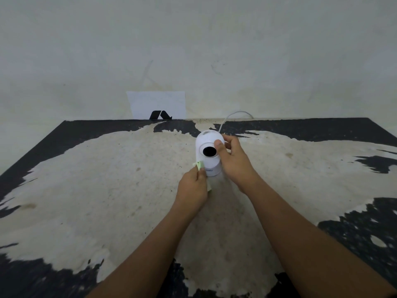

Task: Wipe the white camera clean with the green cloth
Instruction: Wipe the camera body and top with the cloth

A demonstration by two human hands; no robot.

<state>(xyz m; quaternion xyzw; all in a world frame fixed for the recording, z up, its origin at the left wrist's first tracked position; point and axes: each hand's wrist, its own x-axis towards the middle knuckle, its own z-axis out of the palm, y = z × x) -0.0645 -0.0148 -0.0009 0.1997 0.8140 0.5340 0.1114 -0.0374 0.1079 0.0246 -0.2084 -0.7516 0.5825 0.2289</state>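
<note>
White camera [208, 154] stands upright on the worn counter [107, 190], near its far edge, with its dark lens [209, 151] facing me and a thin white cable [233, 116] running off behind it toward the wall. My right hand [233, 160] wraps its right side, thumb lying on the front just beside the lens, fingers curled round the back. My left hand [193, 186] has its grip pressed together on the green cloth [200, 165], which is bunched small; a tuft of it pokes out above my fingers and touches the lower left of the body, and another bit shows below my palm.

I judge the camera to be a light, hollow plastic shell, smooth and rather slippery, so it would slide or tip on its narrow base if I rubbed it with nothing bracing it. The sides of the body are the place to hold; the lens is the part I would keep my thumb off, since it smears and may scratch. The domed head may swivel, so gentle pressure suits it. The cloth is soft and limp and folds to the curve easily. The cable could tug if I turn the body far.
</note>
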